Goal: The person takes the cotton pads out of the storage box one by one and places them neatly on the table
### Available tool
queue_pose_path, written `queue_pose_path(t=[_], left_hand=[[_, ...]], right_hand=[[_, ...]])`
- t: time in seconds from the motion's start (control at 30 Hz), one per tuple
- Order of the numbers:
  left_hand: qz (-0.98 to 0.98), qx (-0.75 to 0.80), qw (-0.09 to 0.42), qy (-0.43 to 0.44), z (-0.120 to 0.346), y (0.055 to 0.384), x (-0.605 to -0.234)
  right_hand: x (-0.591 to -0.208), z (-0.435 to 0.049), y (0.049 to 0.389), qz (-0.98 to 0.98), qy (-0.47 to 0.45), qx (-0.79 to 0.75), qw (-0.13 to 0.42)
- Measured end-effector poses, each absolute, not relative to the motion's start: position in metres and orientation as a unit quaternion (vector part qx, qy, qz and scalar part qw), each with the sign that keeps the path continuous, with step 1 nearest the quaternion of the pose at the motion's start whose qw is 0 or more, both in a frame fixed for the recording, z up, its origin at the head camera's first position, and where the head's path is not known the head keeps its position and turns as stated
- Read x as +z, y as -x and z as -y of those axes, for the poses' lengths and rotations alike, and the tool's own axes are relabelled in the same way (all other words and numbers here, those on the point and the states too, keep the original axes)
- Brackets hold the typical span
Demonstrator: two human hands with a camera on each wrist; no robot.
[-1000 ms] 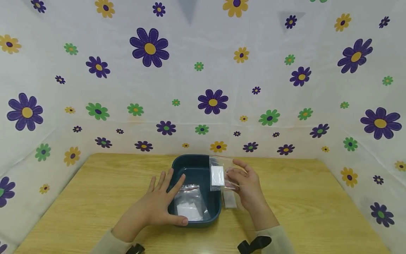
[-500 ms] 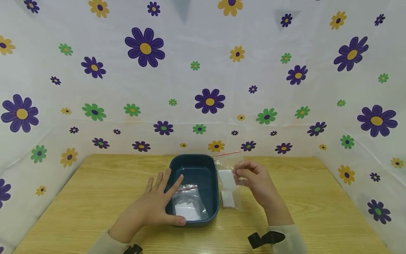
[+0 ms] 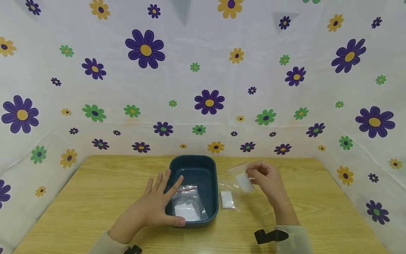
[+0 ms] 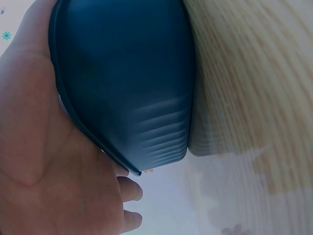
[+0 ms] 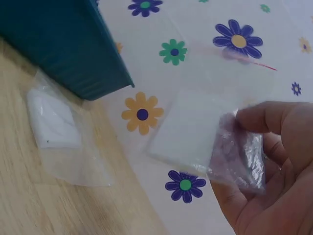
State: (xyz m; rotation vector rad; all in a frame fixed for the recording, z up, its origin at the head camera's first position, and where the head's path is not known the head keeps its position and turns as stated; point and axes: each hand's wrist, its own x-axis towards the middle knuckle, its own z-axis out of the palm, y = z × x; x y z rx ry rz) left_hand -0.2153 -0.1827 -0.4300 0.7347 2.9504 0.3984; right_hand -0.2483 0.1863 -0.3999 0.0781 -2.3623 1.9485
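Note:
My left hand (image 3: pixel 155 204) lies with spread, straight fingers across the left rim of a dark blue plastic bin (image 3: pixel 207 183). In the left wrist view the palm is against the wall of the bin (image 4: pixel 122 73). Between thumb and fingers, my right hand (image 3: pixel 266 180) pinches the edge of a clear zip bag (image 5: pixel 186 132) with a red seal line and a white flat piece inside. This bag is held up to the right of the bin. Below it on the table lies a second clear bag (image 3: pixel 227 200) with a white piece in it.
Inside the bin, at its near end, lie clear zip bags (image 3: pixel 188 208) with white pieces. The bin stands on a wooden table (image 3: pixel 111 187). A white cloth with printed flowers (image 3: pixel 177 81) hangs behind the table and along both sides.
My right hand has moved right with the zip bag, from over the bin's right rim to beside it, uncovering the bag on the table. My left hand keeps its place on the bin.

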Motion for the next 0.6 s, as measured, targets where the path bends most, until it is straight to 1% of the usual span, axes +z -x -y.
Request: queue_pose_path(t=[0.1,0.23,0.6], left_hand=[[-0.962,0.131,0.041,-0.238,0.183,0.215,-0.431],[-0.962,0.13,0.041,-0.236,0.183,0.216,-0.433],[-0.962,0.129,0.042,-0.237,0.183,0.217,-0.434]], right_hand=[[-0.401,-0.191,0.249,0.758,0.037,0.651,0.024],[-0.4,-0.199,0.249,0.758,0.069,0.648,0.009],[-0.404,-0.214,0.249,0.797,0.091,0.596,-0.037]])
